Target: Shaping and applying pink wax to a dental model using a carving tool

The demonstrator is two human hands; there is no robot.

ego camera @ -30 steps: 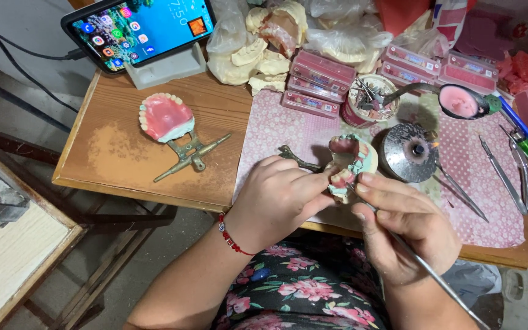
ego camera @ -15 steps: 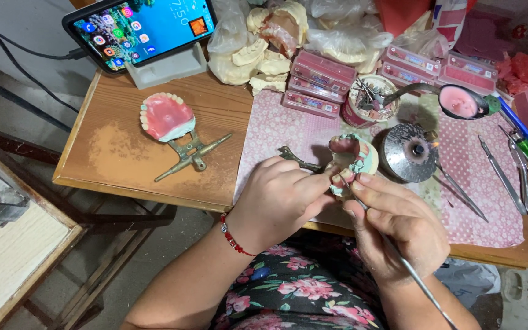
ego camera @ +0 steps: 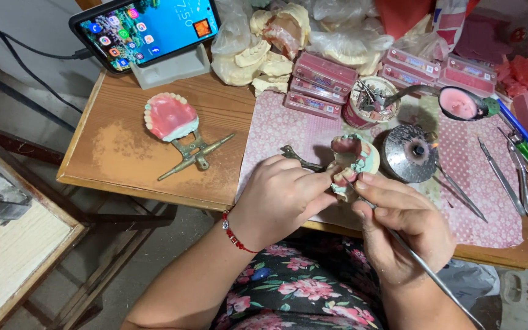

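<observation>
"Is it bright or dark?"

"Bright. Soft light falls from above, so the table [ego camera: 123,156] looks warm and the shadows are pale."

"Any shine?"

"Yes. The phone [ego camera: 148,27] screen glows, and the round metal lid [ego camera: 409,153] has a small shiny spot."

"Is it blurry?"

"The middle is sharp. The corners look a bit stretched, and the thin metal tool [ego camera: 435,275] gets fuzzy low down."

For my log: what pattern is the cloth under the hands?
Pink cloth with small white dots, clearest in the head view.
</observation>
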